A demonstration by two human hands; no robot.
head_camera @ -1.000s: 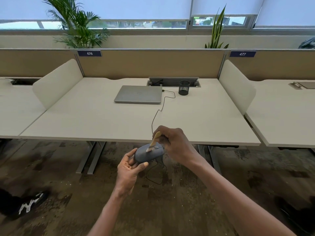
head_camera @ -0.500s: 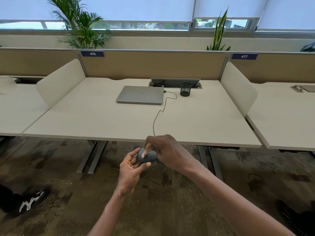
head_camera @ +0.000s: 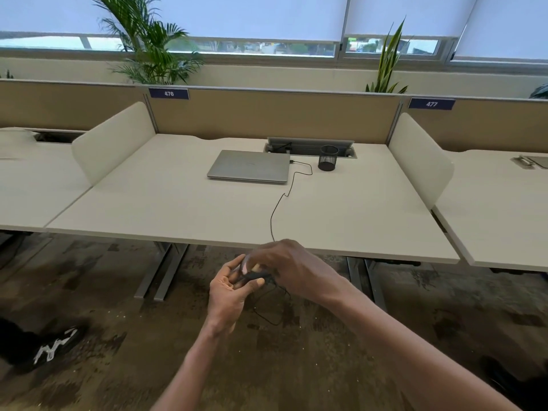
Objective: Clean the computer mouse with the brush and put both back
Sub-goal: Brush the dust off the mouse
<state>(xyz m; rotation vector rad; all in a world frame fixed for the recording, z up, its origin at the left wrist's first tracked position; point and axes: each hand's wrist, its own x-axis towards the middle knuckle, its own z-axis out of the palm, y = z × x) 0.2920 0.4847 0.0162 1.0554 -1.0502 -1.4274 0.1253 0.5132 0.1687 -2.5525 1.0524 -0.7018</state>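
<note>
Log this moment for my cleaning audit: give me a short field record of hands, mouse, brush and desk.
left hand: holds the computer mouse from below, off the desk edge
right hand: over the mouse, covers most of it
brush: a sliver shows under the right hand, blurred
mouse cable: runs across the desk to the closed laptop
pen cup: right of laptop
put back: not yet

Soft daylight from windows (head_camera: 267,48); hands motion-blurred, edges w/ wide-angle bend.
</note>
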